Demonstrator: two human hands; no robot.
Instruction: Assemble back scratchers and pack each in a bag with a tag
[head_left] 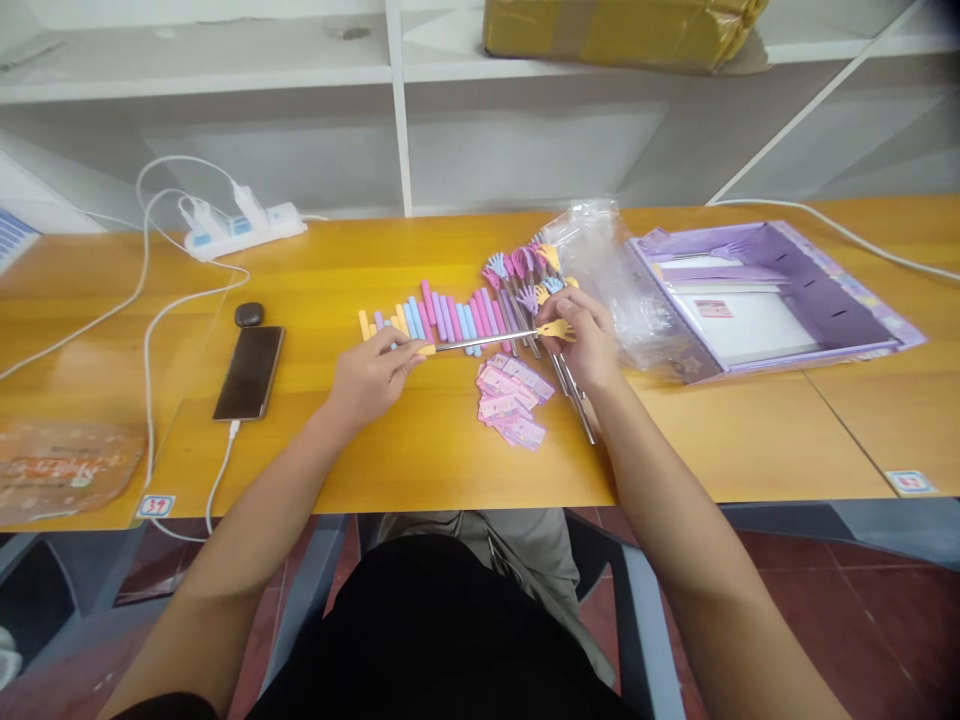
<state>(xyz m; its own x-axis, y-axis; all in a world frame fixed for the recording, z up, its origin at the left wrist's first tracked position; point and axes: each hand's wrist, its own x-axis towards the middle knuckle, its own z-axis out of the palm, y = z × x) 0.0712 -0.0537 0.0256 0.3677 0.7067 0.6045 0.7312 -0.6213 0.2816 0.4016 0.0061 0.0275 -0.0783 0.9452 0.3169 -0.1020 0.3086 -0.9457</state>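
Between my two hands a back scratcher [484,341] with a metal rod lies level above the table. My left hand [379,372] pinches its yellow handle end, while my right hand [589,335] grips the yellow hand-shaped head. Behind it runs a row of pink, purple, blue and yellow handle tubes [442,315]. Several more back scratcher rods with coloured hand-shaped heads [525,265] are heaped beside and partly under my right hand. Just in front of the rod, a small pile of pink and purple printed cards [514,400] rests on the table.
A purple open box [806,350] stands at the right, beside crumpled clear plastic [592,250]. To the left are a phone [250,373] on a cable, a small black case [249,314], a power strip [247,230] and an orange plastic packet [67,465]. Shelves rise behind.
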